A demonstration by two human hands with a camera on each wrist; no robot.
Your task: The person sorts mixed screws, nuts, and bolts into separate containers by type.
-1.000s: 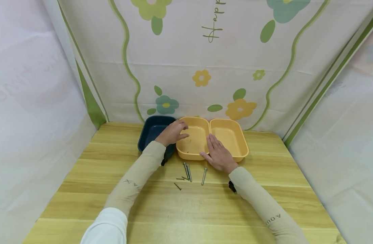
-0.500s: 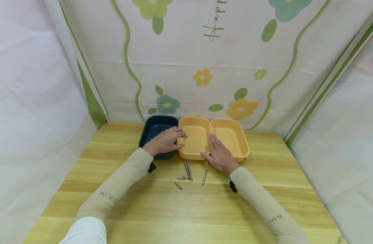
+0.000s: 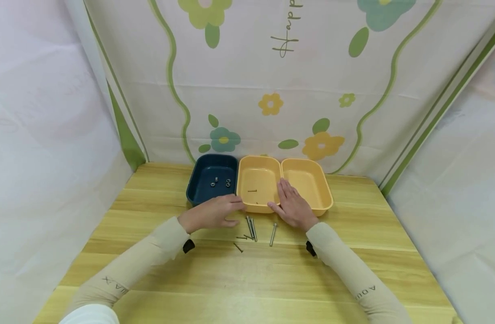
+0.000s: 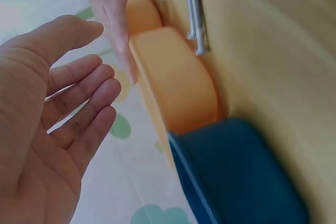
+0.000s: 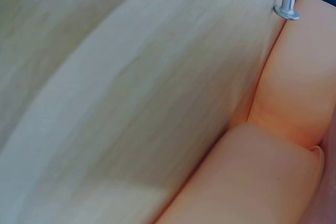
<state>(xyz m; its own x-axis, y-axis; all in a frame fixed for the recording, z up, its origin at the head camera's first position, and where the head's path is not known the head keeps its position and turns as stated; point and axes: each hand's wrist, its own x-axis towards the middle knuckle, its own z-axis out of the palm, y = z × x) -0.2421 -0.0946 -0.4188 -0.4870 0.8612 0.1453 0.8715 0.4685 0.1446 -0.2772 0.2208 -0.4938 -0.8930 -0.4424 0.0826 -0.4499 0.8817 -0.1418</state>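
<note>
The left hand (image 3: 215,212), fingers loosely bent and gripping nothing, hovers by the near edges of the blue bin (image 3: 200,191) and middle yellow bin (image 3: 257,208). The right hand (image 3: 293,208) lays straight fingers on the rims where both yellow bins meet. All three bins line the far edge of the surface (image 3: 247,283). Four nuts (image 3: 216,179) lie in the blue bin, a screw (image 3: 252,191) in the middle one; nearer the surface's front edge lie three long bolts (image 3: 273,235) and three small screws (image 3: 238,247).
</note>
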